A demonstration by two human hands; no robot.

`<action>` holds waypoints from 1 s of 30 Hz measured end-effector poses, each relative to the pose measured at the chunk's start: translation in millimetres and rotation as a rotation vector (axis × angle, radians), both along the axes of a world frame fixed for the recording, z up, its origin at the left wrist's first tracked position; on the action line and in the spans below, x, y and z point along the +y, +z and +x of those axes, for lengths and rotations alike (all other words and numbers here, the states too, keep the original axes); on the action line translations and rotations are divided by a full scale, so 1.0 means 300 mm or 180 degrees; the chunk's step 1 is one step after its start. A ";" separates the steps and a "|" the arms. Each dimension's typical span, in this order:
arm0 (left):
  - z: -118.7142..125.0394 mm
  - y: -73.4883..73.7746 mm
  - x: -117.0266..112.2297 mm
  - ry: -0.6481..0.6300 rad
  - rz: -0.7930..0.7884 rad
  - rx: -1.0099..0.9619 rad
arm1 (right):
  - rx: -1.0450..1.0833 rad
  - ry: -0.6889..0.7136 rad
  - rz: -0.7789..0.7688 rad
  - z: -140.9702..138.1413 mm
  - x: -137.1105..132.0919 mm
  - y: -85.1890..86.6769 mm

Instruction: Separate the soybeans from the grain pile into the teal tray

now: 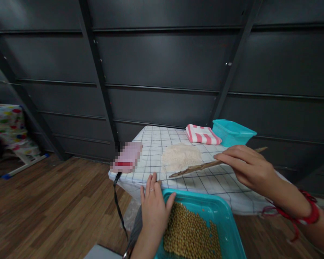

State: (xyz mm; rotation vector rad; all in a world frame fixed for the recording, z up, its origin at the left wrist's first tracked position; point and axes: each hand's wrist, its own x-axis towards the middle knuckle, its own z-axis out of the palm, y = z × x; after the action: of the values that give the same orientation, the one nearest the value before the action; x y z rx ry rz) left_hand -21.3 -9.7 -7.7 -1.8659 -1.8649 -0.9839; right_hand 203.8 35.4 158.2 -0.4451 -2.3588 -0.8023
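Observation:
My right hand (247, 167) pinches a thin brown wooden stick (194, 168) and holds it slanted over the table's front part. The stick's left tip is by the near edge of a flat pile of pale, grainy powder (181, 157). My left hand (153, 205) lies with fingers stretched out at the table's front edge, beside the left rim of a turquoise tray (229, 212); its thumb overlaps that rim. Inside the tray lie many small round greenish-brown beads or seeds (190, 232); I cannot tell which.
A white checked cloth (151, 140) covers the table. At the back are a folded pink-and-white striped towel (202, 135) and a turquoise basket (233, 133). A blurred pink item (128, 157) with a black strap (117, 201) is at the left edge. Dark wall panels (162, 61) stand behind.

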 end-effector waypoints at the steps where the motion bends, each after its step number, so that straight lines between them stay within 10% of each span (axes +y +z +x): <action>1: 0.002 0.001 -0.001 0.0004 0.0006 0.0009 | 0.0026 0.0032 -0.0011 -0.014 0.000 -0.006; 30: -0.005 0.005 -0.006 0.0001 0.0027 -0.0084 | -0.0064 -0.0834 0.0398 -0.131 0.043 -0.027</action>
State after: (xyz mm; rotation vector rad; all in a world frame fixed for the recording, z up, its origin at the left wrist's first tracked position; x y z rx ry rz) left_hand -22.7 -11.6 -6.2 -1.8563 -1.8729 -1.0195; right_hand 164.4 48.3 150.2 -0.7051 -2.2807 -1.0715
